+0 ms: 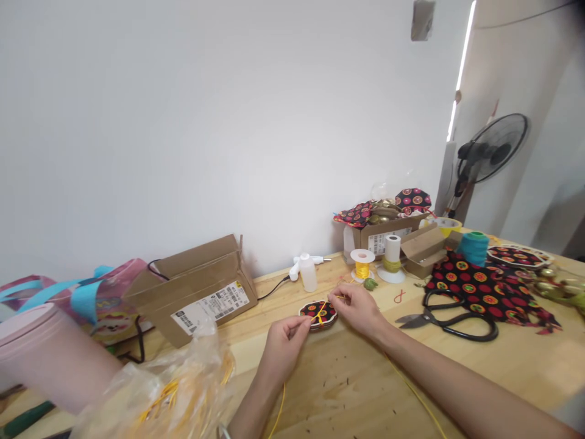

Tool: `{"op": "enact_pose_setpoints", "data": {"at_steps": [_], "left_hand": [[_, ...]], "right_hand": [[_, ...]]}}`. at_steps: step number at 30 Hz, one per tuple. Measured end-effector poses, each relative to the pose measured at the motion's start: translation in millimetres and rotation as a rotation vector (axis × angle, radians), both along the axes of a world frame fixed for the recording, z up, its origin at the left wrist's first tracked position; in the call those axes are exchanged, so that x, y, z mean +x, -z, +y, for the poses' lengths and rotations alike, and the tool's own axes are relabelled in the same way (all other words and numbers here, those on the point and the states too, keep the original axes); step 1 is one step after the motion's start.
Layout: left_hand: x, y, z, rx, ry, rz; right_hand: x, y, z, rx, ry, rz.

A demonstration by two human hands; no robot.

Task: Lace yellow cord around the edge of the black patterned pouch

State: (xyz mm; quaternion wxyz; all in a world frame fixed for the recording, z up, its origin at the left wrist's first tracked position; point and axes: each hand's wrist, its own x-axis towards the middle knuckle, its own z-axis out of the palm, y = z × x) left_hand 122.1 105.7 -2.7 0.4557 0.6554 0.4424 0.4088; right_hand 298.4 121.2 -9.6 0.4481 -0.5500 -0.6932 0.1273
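Observation:
A small patterned piece (315,312) in black and red with a pale rim lies on the wooden table, with yellow cord crossing its top. My left hand (289,341) is at its near left side, thumb and finger pinched on the yellow cord (280,408). At the far right side of the piece, my right hand (355,308) pinches another stretch of the same cord. Loose lengths of cord trail toward me past both forearms. Black-handled scissors (450,317) rest to the right of my right hand.
Behind stand a white bottle (308,274), a yellow cord spool (362,268) and a white spool (392,259). A cardboard box (196,292) and plastic bag of cords (183,390) are at left. Patterned cloth (479,283), teal thread (474,249) and a filled box (361,235) sit right.

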Motion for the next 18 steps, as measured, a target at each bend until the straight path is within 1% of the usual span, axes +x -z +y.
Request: {"op": "enact_pose_setpoints", "data": {"at_steps": [2,5,8,10,13,18], "left_hand": [[1.0,-1.8,-2.8,0.067,0.016,0.062],[2.0,-5.6,-8.5,0.238,0.041,0.271],[3.1,-9.5,-13.6,0.394,0.066,0.472],[4.1,-10.6,-15.7,0.463,0.067,0.574],[5.8,-9.8,-17.4,0.508,0.046,0.682],[7.2,-5.9,-18.7,0.514,0.004,0.755]], "right_hand": [[-0.3,0.0,-0.5,0.013,-0.001,-0.001],[-5.4,-4.4,-6.9,0.104,-0.040,0.003],[-15.3,-10.1,-18.8,0.244,-0.172,-0.001],[-22.6,-12.2,-26.6,0.282,-0.269,-0.031],[-30.2,-12.3,-34.0,0.308,-0.350,-0.081],[-30.3,-11.4,-34.5,0.400,-0.385,-0.137]]}}
